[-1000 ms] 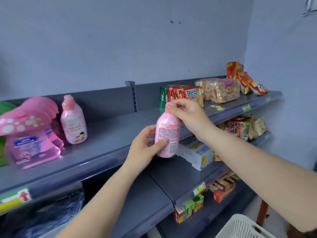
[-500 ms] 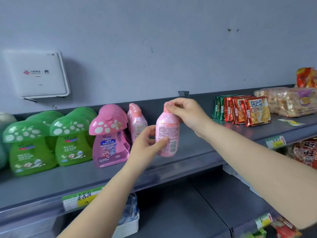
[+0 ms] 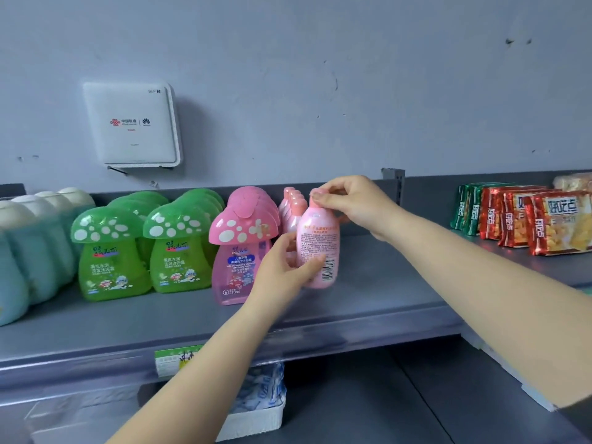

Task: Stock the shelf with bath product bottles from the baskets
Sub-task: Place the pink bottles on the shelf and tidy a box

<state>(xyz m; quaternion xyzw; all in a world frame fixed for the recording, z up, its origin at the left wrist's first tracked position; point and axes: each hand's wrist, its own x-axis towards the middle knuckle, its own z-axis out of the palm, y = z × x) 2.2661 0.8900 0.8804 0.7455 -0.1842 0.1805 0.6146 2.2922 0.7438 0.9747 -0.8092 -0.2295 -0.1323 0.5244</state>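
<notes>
A small pink bottle (image 3: pixel 318 241) is held upright just above the grey shelf (image 3: pixel 368 302), at the front of a row of like pink bottles (image 3: pixel 290 203). My left hand (image 3: pixel 285 267) grips its lower body from the left. My right hand (image 3: pixel 349 203) pinches its cap from above. Left of it stand pink mushroom-cap bottles (image 3: pixel 243 245), then green mushroom-cap bottles (image 3: pixel 110 251) and pale teal bottles (image 3: pixel 19 251). No basket is in view.
Red and green snack packets (image 3: pixel 525 219) stand on the shelf's right section. A white router box (image 3: pixel 131 123) hangs on the wall above. A white tray of blue-white packs (image 3: pixel 256 402) sits on the lower shelf. A price tag (image 3: pixel 174 360) marks the shelf edge.
My view has swung left along the shelf. Both hands have carried the pink bottle left and in, up to the row of pink bottles.
</notes>
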